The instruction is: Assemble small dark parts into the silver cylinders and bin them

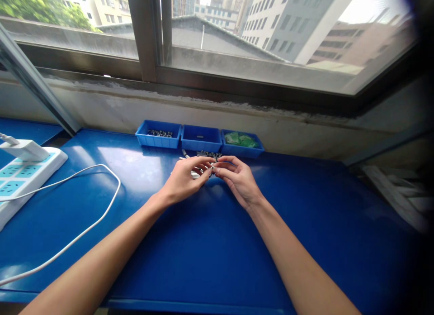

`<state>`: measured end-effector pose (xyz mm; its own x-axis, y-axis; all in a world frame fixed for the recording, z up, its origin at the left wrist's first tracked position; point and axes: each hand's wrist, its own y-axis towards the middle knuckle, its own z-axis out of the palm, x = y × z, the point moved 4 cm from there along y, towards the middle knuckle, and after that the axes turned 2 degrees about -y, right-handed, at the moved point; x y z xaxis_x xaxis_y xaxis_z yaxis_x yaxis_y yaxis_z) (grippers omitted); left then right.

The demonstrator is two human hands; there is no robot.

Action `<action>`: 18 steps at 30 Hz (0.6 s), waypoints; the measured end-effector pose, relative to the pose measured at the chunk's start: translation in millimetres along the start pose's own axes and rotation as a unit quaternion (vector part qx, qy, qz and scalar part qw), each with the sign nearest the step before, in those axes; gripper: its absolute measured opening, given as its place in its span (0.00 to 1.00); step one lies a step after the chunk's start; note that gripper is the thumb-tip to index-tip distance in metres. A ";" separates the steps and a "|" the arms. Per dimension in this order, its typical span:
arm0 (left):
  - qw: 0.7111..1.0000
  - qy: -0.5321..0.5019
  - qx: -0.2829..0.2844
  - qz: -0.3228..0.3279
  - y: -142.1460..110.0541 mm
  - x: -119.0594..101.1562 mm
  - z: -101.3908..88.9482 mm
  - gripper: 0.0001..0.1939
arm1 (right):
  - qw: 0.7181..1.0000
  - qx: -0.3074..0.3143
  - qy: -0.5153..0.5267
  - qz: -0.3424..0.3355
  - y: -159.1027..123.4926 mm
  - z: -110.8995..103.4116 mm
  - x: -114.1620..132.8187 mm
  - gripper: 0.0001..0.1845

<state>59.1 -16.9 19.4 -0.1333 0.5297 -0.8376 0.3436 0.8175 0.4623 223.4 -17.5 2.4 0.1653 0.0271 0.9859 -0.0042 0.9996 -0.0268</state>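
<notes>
My left hand [187, 177] and my right hand [240, 179] meet over the blue table, thumbs and fingertips closed together. Pinched between them is a small whitish part [212, 166], too small to name and partly covered by the fingertips. White stick-like pieces [195, 174] show beneath and behind my left hand; whether they lie on the table or are held cannot be made out. Just beyond the fingers, a pile of small dark and grey parts [210, 155] lies on the table in front of the bins.
Three blue bins stand along the wall: a left bin [158, 141] with small dark parts, a middle bin [200, 145] with one small piece, a right bin [243, 150] with green packets. A power strip [50, 157] and white cable [117, 188] lie at left. A window [237, 75] rises behind.
</notes>
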 end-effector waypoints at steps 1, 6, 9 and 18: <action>1.000 0.000 0.000 0.001 -0.2 0.3 0.1 0.14 | 1.000 0.000 0.002 0.002 -0.3 0.4 0.0 0.21; 1.000 -0.001 -0.001 -0.007 0.1 1.1 -0.5 0.13 | 1.000 -0.011 0.011 0.010 -1.4 1.1 0.6 0.22; 1.000 -0.003 -0.003 -0.012 0.4 1.2 -0.9 0.13 | 1.000 -0.008 0.021 0.014 -1.7 1.6 0.1 0.23; 1.000 -0.013 0.004 -0.025 -0.5 1.3 -0.2 0.13 | 0.998 0.008 0.045 0.040 -0.6 2.1 -1.8 0.23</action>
<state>58.6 -16.6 18.2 -0.1272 0.4820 -0.8669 0.3446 0.8410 0.4170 221.0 -18.1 1.0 0.2511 0.1078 0.9619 -0.0371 0.9941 -0.1017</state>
